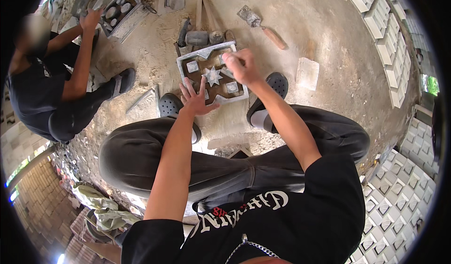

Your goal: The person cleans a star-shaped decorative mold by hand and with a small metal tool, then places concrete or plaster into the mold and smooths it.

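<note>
The sandy ground took up most of the view, and the person squatted on it with dark sandals either side of a square metal mould lying flat right between the feet. Rows of finished pale blocks ran up the right side, bent by the lens, and more patterned blocks filled the lower right corner, well apart from the mould.

A second person squatted at the upper left, one hand on another mould tray with round inserts in it. Just behind the square mould sat a couple of mallets, their handles crowding its far edge, and a trowel with a wooden handle lay off to the right. A loose pale slab sat near the right foot.

Inside the mould there was a star-shaped insert in the middle with small square pieces around it, on a brownish base.

The left hand was open, fingers spread, pressing on the mould's near edge. The right hand was curled closed over the mould's upper right part, covering that corner. Honestly couldn't tell if it gripped anything, since the fingers hid whatever was under them.
</note>
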### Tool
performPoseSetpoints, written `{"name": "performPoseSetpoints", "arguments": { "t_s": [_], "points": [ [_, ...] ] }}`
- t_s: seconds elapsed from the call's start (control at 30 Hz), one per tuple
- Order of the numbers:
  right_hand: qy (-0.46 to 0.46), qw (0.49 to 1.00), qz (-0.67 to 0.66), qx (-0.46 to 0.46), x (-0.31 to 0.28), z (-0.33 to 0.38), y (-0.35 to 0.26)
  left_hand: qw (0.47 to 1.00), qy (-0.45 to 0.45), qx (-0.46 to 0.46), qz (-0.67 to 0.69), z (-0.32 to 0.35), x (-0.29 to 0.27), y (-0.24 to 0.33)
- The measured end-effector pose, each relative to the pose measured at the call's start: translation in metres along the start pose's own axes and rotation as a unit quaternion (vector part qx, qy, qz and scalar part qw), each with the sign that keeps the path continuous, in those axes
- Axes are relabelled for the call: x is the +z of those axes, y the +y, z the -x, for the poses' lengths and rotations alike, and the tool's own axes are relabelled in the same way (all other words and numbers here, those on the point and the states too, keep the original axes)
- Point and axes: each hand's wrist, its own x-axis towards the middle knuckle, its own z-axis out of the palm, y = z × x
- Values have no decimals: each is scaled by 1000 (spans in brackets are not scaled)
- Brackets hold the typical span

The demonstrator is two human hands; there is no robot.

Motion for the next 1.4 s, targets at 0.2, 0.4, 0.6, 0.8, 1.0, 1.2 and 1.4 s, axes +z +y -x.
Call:
{"name": "performPoseSetpoints", "arguments": {
  "t_s": [0.2, 0.4, 0.6, 0.8, 1.0, 1.2, 1.4],
  "points": [
    [-66, 997, 42, -21, 16, -3, 3, 1000, -5, 0, -8, 1, -1, 0],
    [-56, 996, 42, -46, -8, -7, -17, 1000, 21, 6, -3, 0, -1, 0],
    [-11, 999, 35, -34, 21, -3, 16, 1000, 23, 3, -1, 1, -2, 0],
    [80, 991, -99, 44, -4, -7, 0, 1000, 22, 1, -14, 2, 0, 1],
    [155, 984, 78, -25, 33, 6, 29, 1000, 8, -5, -9, 3, -4, 2],
    [204, 974, -66, 75, 24, 5, 40, 1000, 14, -20, 6, 7, -7, 4],
    [92, 983, -131, 85, 5, 1, -3, 1000, 12, -22, 7, 9, -12, 5]
  ]
}}
